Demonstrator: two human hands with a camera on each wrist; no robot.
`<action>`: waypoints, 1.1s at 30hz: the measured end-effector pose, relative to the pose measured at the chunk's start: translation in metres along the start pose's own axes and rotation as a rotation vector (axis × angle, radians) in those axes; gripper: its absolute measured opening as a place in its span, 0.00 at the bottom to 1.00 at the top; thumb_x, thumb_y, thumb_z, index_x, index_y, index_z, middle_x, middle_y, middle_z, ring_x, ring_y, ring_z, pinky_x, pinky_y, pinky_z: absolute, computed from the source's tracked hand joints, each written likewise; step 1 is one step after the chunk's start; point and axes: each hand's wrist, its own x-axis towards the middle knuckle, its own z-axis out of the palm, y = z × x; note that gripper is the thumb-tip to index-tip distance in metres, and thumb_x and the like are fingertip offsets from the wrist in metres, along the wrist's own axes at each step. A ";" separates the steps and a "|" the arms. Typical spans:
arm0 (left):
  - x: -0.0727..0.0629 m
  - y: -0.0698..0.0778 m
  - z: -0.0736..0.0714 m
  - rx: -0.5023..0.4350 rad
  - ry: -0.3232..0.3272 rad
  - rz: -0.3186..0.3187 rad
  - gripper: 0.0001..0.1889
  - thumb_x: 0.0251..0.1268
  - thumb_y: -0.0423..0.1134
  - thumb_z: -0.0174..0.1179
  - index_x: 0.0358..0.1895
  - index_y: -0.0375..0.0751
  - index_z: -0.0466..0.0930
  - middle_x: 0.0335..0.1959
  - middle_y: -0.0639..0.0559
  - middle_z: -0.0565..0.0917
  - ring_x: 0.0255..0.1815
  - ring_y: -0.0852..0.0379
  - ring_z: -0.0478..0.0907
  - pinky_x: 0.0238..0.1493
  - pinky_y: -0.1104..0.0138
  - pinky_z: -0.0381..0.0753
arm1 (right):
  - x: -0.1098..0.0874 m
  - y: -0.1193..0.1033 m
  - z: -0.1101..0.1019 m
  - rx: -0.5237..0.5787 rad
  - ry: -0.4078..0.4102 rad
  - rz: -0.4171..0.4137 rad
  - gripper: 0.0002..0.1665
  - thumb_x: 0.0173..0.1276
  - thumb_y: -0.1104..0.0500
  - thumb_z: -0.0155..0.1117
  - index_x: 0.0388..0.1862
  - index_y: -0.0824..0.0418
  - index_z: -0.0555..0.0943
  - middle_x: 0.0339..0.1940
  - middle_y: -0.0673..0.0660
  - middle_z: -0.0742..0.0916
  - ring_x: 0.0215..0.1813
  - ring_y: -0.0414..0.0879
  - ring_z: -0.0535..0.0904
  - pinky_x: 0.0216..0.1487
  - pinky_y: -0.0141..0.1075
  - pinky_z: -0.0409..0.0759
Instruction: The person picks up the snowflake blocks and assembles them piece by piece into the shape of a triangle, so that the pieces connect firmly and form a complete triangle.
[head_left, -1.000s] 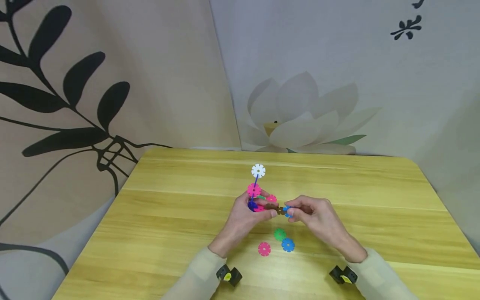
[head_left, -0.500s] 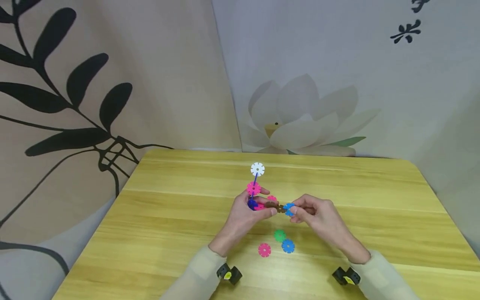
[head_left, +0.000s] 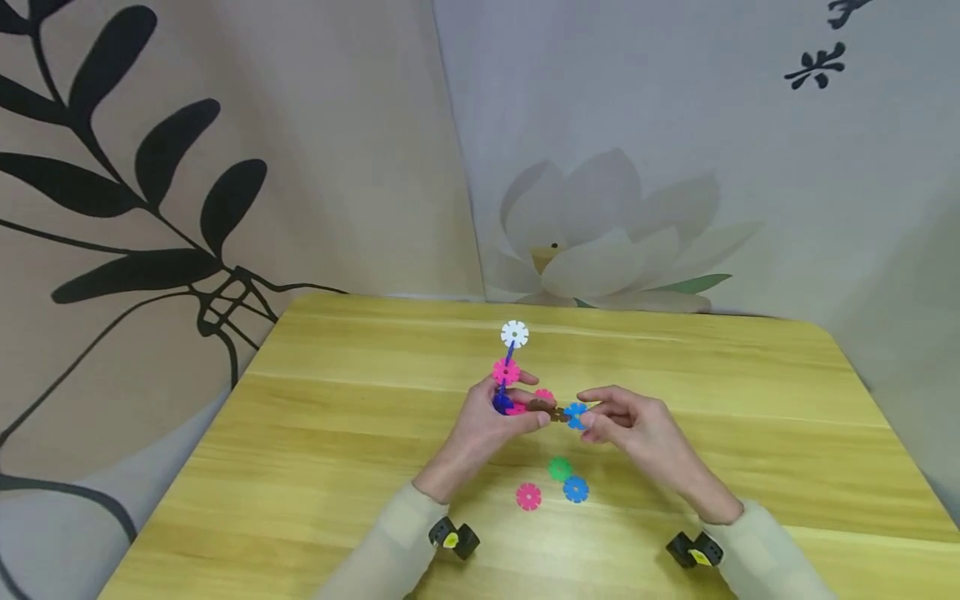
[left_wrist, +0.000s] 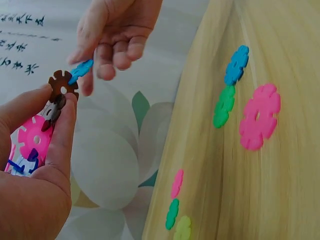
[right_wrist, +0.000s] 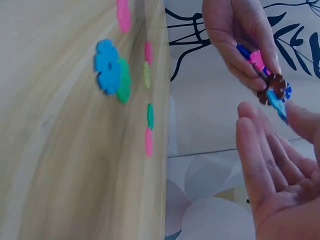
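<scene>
My left hand [head_left: 480, 425] pinches a chain of interlocking snowflake discs between thumb and fingers. Two brown discs [left_wrist: 62, 87] stand at its right end, with a blue disc [head_left: 576, 415] slotted edgewise into the outer one. A pink disc [left_wrist: 35, 137] and dark blue disc [head_left: 502, 403] sit partly hidden in the palm. Above the hand rise another pink disc [head_left: 506, 372] and, at the top, a white disc [head_left: 514, 334]. My right hand [head_left: 637, 425] has its thumb at the blue disc's edge; its fingers are spread away from the disc, as the right wrist view shows.
On the wooden table [head_left: 300, 467], nearer the person, lie a loose pink disc [head_left: 528, 497], green disc [head_left: 560, 468] and second blue disc [head_left: 576, 489]. Several more discs, among them a yellow one [left_wrist: 183, 229], lie farther back. A patterned wall [head_left: 360, 150] stands behind the table.
The right index finger has lifted off the blue disc, which was pinched earlier and now stays on the brown disc. The left hand with the chain has risen slightly.
</scene>
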 end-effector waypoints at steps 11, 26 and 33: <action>-0.002 0.004 -0.020 0.039 0.061 -0.001 0.27 0.59 0.35 0.76 0.61 0.42 0.77 0.48 0.47 0.89 0.50 0.49 0.86 0.50 0.63 0.83 | -0.003 0.013 -0.006 -0.238 -0.121 -0.028 0.15 0.75 0.53 0.68 0.51 0.62 0.86 0.47 0.53 0.90 0.49 0.44 0.86 0.50 0.35 0.85; -0.002 0.004 -0.026 0.019 0.038 0.005 0.27 0.60 0.36 0.75 0.62 0.42 0.76 0.50 0.47 0.89 0.53 0.49 0.86 0.54 0.60 0.83 | -0.004 0.023 0.014 -0.363 -0.423 -0.143 0.14 0.67 0.54 0.75 0.50 0.54 0.87 0.48 0.45 0.86 0.48 0.41 0.83 0.52 0.37 0.84; -0.002 0.004 -0.026 0.010 0.042 0.000 0.27 0.61 0.35 0.75 0.62 0.42 0.76 0.50 0.47 0.90 0.53 0.49 0.86 0.55 0.60 0.84 | -0.003 0.024 0.019 -0.437 -0.468 -0.152 0.15 0.64 0.56 0.78 0.49 0.52 0.88 0.48 0.43 0.83 0.46 0.38 0.78 0.51 0.35 0.83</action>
